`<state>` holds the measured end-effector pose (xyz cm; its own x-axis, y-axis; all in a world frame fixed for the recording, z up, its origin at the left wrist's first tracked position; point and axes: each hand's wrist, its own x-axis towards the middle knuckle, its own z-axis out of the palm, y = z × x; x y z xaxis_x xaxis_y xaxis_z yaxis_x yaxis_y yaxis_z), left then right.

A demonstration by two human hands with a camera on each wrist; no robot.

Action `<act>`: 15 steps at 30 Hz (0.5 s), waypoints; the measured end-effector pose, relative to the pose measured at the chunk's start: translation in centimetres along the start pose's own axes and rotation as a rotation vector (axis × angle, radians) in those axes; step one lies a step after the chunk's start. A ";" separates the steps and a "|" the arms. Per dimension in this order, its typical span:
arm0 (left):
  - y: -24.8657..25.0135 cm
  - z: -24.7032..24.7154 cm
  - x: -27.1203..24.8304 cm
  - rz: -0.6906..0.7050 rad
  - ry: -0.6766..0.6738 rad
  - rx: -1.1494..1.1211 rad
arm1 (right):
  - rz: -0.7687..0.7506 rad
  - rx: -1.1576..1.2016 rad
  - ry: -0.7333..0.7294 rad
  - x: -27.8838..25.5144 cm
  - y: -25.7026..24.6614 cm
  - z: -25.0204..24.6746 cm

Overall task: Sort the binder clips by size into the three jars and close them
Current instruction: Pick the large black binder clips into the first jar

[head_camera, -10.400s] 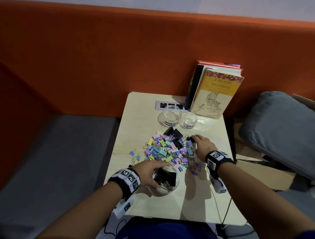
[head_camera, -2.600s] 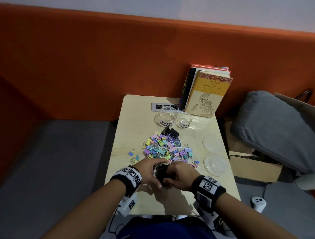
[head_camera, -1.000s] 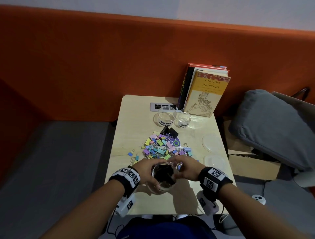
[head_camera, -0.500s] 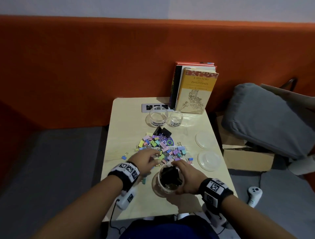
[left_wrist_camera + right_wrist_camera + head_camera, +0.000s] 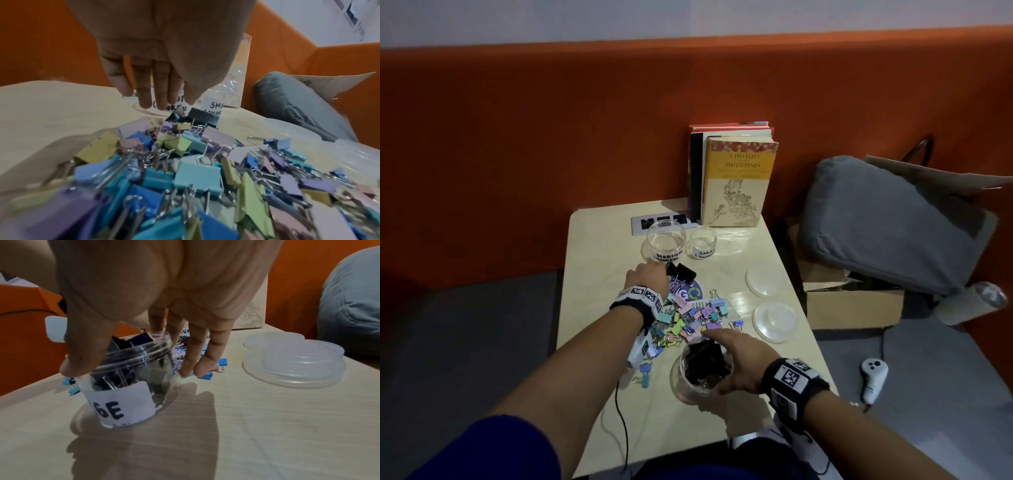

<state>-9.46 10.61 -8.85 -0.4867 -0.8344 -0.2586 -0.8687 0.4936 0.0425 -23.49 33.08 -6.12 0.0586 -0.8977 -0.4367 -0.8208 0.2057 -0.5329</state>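
Note:
My right hand grips the rim of the large jar, thumb on the near side and fingers on the far side. The jar stands near the table's front edge and holds several black large clips. My left hand reaches across the pile of pastel clips, fingers straight, its tips just short of two black large clips. Whether they touch is unclear. The empty medium jar and small jar stand behind.
Clear lids lie on the table's right side. Upright books and a socket strip stand at the back edge. A grey cushion, a cardboard box and a white controller lie to the right of the table.
My left hand has let go of the large jar and reached forward over the pile to the black clips. My right hand has taken hold of the jar's rim.

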 end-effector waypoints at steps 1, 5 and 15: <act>0.2 0.0 0.4 -0.017 -0.011 0.010 | 0.000 -0.003 -0.003 0.1 0.0 0.0; 1.2 -0.3 1.8 -0.045 -0.078 0.039 | 0.002 -0.004 -0.011 0.4 0.4 -0.1; 1.9 0.3 2.8 -0.056 -0.101 -0.036 | 0.002 0.010 -0.026 0.4 0.5 -0.1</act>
<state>-12.48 9.25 -9.76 -0.4272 -0.8307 -0.3570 -0.8979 0.4362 0.0595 -23.92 32.78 -6.46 0.0715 -0.8867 -0.4567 -0.8151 0.2120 -0.5392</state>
